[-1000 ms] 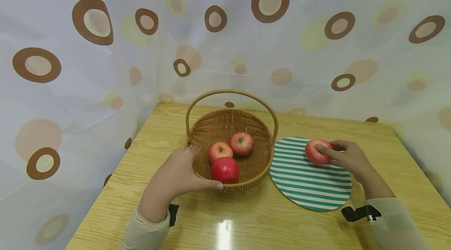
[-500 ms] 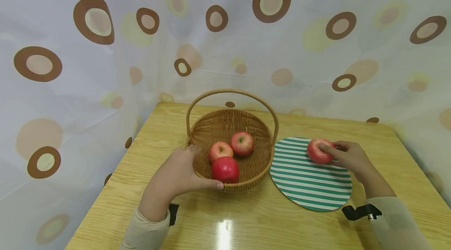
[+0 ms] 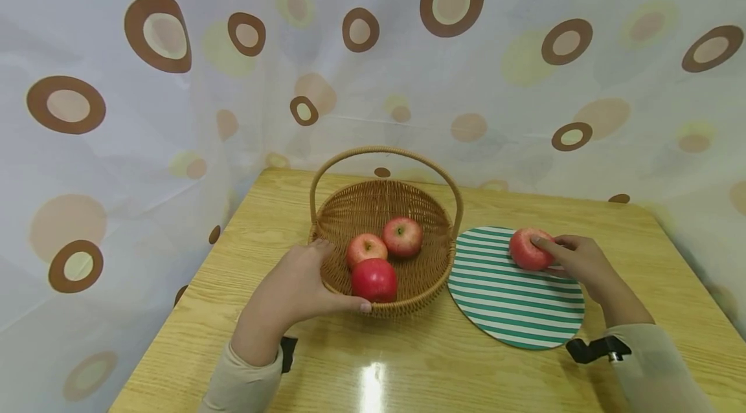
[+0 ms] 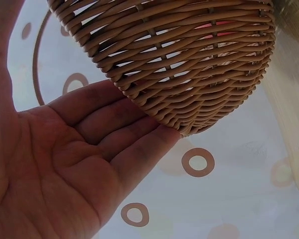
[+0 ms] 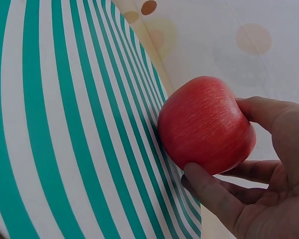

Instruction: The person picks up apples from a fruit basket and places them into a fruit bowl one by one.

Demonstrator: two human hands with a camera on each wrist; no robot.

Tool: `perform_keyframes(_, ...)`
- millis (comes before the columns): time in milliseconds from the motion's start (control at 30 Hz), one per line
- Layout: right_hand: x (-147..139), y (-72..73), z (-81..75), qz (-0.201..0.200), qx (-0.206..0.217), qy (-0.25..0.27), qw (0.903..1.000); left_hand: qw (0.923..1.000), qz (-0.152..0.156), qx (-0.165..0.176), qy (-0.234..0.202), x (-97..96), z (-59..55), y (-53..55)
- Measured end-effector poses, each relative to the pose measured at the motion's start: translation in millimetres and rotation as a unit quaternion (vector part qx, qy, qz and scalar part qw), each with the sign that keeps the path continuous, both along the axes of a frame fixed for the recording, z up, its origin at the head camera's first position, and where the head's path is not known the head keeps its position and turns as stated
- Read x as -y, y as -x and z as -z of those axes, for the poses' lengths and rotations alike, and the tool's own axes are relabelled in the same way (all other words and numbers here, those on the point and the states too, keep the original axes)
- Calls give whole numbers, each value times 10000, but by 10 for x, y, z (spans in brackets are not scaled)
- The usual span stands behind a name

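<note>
In the head view my left hand [image 3: 297, 293] touches the left side of a brown wicker basket [image 3: 434, 280], its thumb lying along the near rim. The left wrist view shows the fingers [image 4: 139, 154] of that hand nearly straight, their tips against the woven outside [image 4: 189, 84]. Three red apples lie in the basket: a deep red one [image 3: 375, 280] at the front and two paler ones [image 3: 402, 237] behind. My right hand [image 3: 583, 264] grips another red apple [image 5: 207, 127] between thumb and fingers, over the far right part of a round green-and-white striped mat [image 3: 515, 309].
The basket's tall arched handle [image 3: 384, 149] stands upright over it. Mat and basket sit side by side on a wooden table [image 3: 443, 368]. Behind and left hangs a pale sheet [image 3: 373, 83] with brown rings.
My right hand has shifted the gripped apple very slightly to the right over the mat. The left hand and the basket hold their place.
</note>
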State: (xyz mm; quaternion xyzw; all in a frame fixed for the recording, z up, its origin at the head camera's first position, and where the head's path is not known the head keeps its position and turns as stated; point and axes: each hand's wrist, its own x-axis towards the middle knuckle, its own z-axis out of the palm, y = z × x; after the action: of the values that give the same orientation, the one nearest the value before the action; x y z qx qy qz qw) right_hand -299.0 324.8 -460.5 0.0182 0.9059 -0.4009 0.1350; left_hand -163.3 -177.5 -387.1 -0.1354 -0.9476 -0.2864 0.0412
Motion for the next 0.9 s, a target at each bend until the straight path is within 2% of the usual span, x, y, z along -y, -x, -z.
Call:
perform_keyframes(167, 6, -9, 9, 59, 125, 59, 9999, 10000, 17, -55, 28, 3, 6, 1)
perform_keyframes(367, -4, 5, 48, 42, 47, 98, 9999, 10000, 32, -90, 23, 3, 22, 1)
perform_keyframes(700, -16, -1, 34, 187, 153, -62, 9997, 9999, -45, -64, 86, -15, 10, -3)
perform_keyframes(900, -41, -3, 59, 190, 29, -76, 9998, 9999, -68, -55, 73, -8, 5, -11)
